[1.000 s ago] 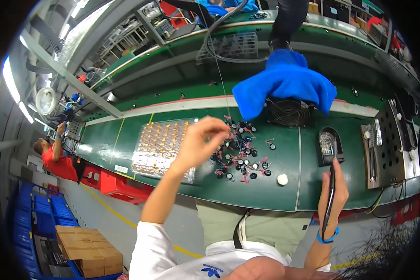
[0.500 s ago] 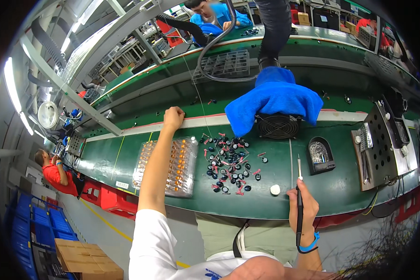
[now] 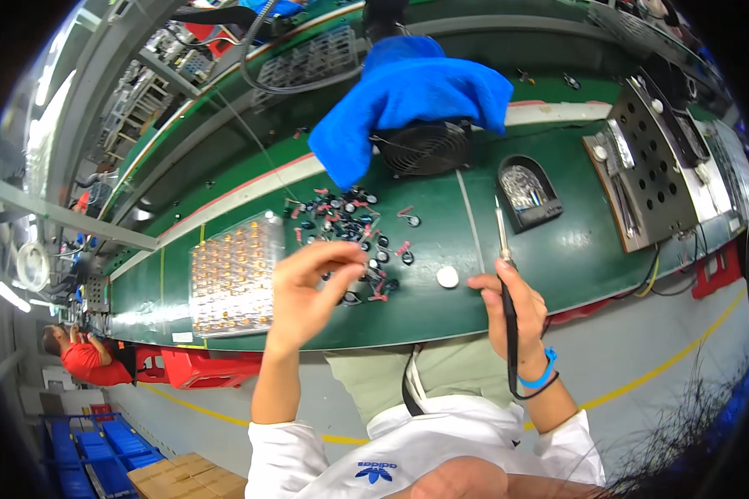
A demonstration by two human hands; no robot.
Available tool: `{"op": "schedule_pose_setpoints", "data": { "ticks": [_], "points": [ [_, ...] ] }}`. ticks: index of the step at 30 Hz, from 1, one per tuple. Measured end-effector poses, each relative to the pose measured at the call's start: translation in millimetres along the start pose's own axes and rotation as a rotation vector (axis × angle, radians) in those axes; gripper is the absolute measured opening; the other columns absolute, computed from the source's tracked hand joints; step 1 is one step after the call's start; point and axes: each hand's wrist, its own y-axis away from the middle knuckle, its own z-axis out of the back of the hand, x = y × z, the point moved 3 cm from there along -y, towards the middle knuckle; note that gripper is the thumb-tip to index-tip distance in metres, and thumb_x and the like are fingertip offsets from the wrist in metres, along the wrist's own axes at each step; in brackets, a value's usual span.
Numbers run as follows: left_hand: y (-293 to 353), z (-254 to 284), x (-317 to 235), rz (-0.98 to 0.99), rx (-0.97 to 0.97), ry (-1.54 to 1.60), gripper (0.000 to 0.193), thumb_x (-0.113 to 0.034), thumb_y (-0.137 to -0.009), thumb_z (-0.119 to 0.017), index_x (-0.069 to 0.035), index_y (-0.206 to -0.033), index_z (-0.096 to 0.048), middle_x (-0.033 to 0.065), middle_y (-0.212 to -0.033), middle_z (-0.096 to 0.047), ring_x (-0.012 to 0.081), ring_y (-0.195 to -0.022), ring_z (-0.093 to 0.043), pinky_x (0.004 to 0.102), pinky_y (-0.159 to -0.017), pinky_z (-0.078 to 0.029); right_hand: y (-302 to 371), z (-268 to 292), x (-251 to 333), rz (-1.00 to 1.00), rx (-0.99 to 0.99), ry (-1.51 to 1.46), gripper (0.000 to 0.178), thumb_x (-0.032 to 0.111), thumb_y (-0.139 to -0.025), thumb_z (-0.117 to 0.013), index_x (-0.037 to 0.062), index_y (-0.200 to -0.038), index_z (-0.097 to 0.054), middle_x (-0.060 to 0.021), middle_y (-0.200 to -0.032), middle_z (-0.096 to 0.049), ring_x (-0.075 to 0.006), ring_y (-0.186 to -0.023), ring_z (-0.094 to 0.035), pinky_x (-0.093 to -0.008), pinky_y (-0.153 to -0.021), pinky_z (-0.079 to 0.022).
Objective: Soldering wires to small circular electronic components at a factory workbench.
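Observation:
My right hand point(image 3: 514, 312) grips a soldering iron point(image 3: 510, 324) by its black handle, with the metal tip pointing up and away over the bench. My left hand point(image 3: 308, 291) hovers at the near left side of a pile of small black round parts with pink-red leads point(image 3: 349, 218). Its thumb and forefinger curve together in a pinch; whatever is between the tips is too small to make out. Left of that hand lies a clear plastic tray point(image 3: 235, 270) with rows of orange-coloured pieces. A small white round piece point(image 3: 447, 277) rests between the pile and my right hand.
Behind the pile stands a black fan point(image 3: 426, 150) draped with a blue cloth point(image 3: 408, 87). A dark open holder point(image 3: 531, 195) with metallic filling sits right of it. Farther right is a perforated metal box point(image 3: 649, 158). A person in red point(image 3: 96, 362) sits at the far left.
My left hand has come back from the bench's far rail, beyond the tray, to the pile. My right hand still holds the soldering iron. The view has shifted.

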Motion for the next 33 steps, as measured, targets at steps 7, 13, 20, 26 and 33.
{"op": "schedule_pose_setpoints", "data": {
  "ticks": [7,13,20,26,33],
  "points": [
    [-9,-71,5,0.041,0.299,-0.033,0.023,0.007,-0.093,-0.070,0.007,-0.116,-0.072,0.0138,-0.102,-0.078,0.0208,-0.096,-0.074,0.0307,-0.085,-0.059,5,-3,-1,-0.009,0.002,0.013,0.038,-0.001,-0.103,-0.057,-0.0016,-0.140,-0.052,-0.0157,-0.096,-0.079,-0.0155,-0.062,-0.064,-0.0291,-0.060,-0.053],
    [-19,-90,16,-0.066,0.245,-0.153,0.022,0.005,-0.091,-0.073,0.005,-0.112,-0.072,0.0147,-0.110,-0.072,0.0214,-0.093,-0.071,0.0304,-0.081,-0.057,4,-2,-5,0.062,0.053,0.064,0.031,-0.004,-0.099,-0.061,0.0022,-0.129,-0.056,-0.0153,-0.100,-0.079,-0.0195,-0.061,-0.063,-0.0298,-0.060,-0.054],
    [-6,-76,26,-0.082,0.190,-0.148,0.024,0.006,-0.094,-0.065,0.003,-0.117,-0.070,0.0172,-0.113,-0.071,0.0284,-0.102,-0.071,0.0354,-0.087,-0.058,1,-22,6,0.126,0.293,0.146,0.034,-0.010,-0.083,-0.073,0.0056,-0.111,-0.063,-0.0138,-0.110,-0.078,-0.0281,-0.072,-0.065,-0.0348,-0.060,-0.053],
    [9,-33,-6,-0.320,0.012,-0.338,0.029,0.005,-0.088,-0.073,0.001,-0.117,-0.071,0.0164,-0.110,-0.073,0.0333,-0.101,-0.071,0.0406,-0.088,-0.056,-3,-16,10,0.123,0.239,0.195,0.032,-0.007,-0.077,-0.074,0.0027,-0.107,-0.066,-0.0161,-0.109,-0.076,-0.0308,-0.074,-0.064,-0.0382,-0.062,-0.053],
    [81,138,14,0.025,-0.422,-0.953,0.024,0.006,-0.091,-0.070,-0.001,-0.113,-0.074,0.0155,-0.106,-0.075,0.0292,-0.094,-0.073,0.0365,-0.081,-0.057,2,-18,3,0.127,0.179,0.031,0.038,-0.014,-0.091,-0.067,0.0022,-0.124,-0.056,-0.0225,-0.121,-0.074,-0.0345,-0.096,-0.073,-0.0349,-0.077,-0.057]
  ]
}}
